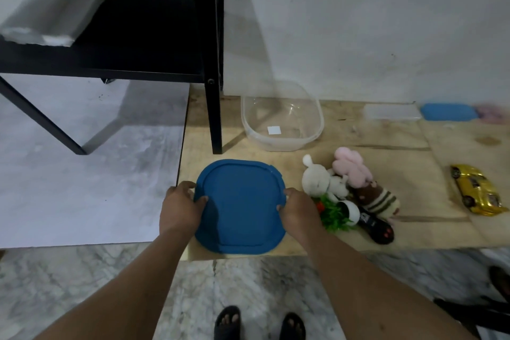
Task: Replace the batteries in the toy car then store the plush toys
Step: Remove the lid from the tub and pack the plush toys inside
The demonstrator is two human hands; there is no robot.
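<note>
both hands grip the blue lid [240,207] by its opposite edges: the left hand [182,208] on its left rim with the thumb on top, the right hand [299,208] on its right rim, fingers curled round the edge. the lid lies at the near left end of the wooden board [400,174]. whether it is flat on the board or just lifted cannot be told.

the lid looks like thin, light plastic, somewhat bendy, so holding it at two facing edges suits it. the clear tub [281,119] it probably belongs to sits just beyond, open and holding nothing but a white sticker; it looks light and rigid, best taken by the rim.

the plush toys lie in a heap right of the lid: a white plush [317,176], a pink plush [352,167] and a brown striped plush [378,197], touching one another. they should be soft, light and squashable, easy to take anywhere by the body, with no risk of breaking.

the toy car [477,192], gold and glossy, lies well apart at the right. it is likely hard and a bit slippery; its sides are the place to hold. its battery hatch is not in view.

a green plant [332,211] in a tipped white pot and a dark remote [376,226] sit in the heap, partly hidden. the far right boxes are blurred. no loose batteries can be made out.
</note>
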